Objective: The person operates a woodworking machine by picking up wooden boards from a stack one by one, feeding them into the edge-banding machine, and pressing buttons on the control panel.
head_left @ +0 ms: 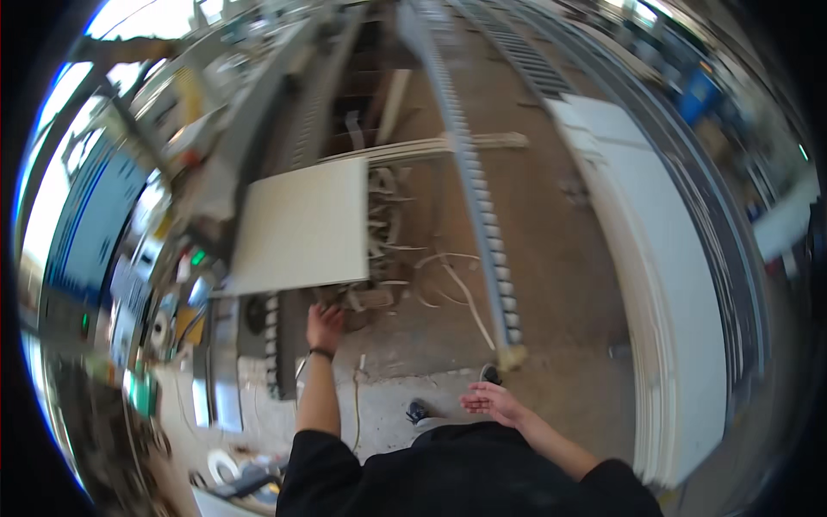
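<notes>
Head view: your left hand (324, 327) reaches up to the near edge of the white panel (303, 226) lying flat on the machine bed (258, 327); whether its fingers grip that edge, you cannot tell. Your right hand (489, 401) hangs free, palm up, fingers loosely spread, well apart from it. Bring it to the panel's right edge so the board stays level above the scrap strips (388, 224).

A pale board panel (303, 228) is showing a smooth, matt face, lying at the near edge of a metal roller conveyor (476, 185) that is looking dull and dusty. The concrete floor (560, 284) is appearing rough, and the stacked white panels (680, 293) are looking smooth.
</notes>
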Demonstrator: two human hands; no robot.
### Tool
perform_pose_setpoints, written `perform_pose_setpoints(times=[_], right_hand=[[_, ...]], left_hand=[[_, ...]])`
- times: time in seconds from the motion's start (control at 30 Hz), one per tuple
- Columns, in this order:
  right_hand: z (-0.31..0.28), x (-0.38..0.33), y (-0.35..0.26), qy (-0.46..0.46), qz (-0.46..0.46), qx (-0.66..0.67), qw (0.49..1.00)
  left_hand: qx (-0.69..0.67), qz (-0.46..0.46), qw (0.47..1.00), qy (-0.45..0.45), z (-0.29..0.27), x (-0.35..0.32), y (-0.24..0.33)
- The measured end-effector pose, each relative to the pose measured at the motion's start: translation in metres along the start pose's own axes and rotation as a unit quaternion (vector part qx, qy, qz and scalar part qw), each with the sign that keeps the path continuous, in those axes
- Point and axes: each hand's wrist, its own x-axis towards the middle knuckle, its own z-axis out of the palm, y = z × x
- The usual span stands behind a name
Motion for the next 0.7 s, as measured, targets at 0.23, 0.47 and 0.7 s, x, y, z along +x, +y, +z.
perform_pose_setpoints(times=[0.23, 0.47, 0.7], right_hand=[[-0.138, -0.141, 0.007, 0.098, -0.136, 0.106, 0.98], [-0.302, -0.305, -0.004, 0.234, -0.312, 0.225, 0.893], [-0.409, -0.392, -0.063, 0.377, -0.338, 0.251, 0.825]], left_hand=[[0.35, -0.192, 0.913, -0.087, -0.111, -0.14, -0.23], [0.48, -0.213, 0.827, -0.2, 0.078, -0.23, -0.431], [0.538, -0.21, 0.771, -0.267, 0.422, -0.215, -0.616]])
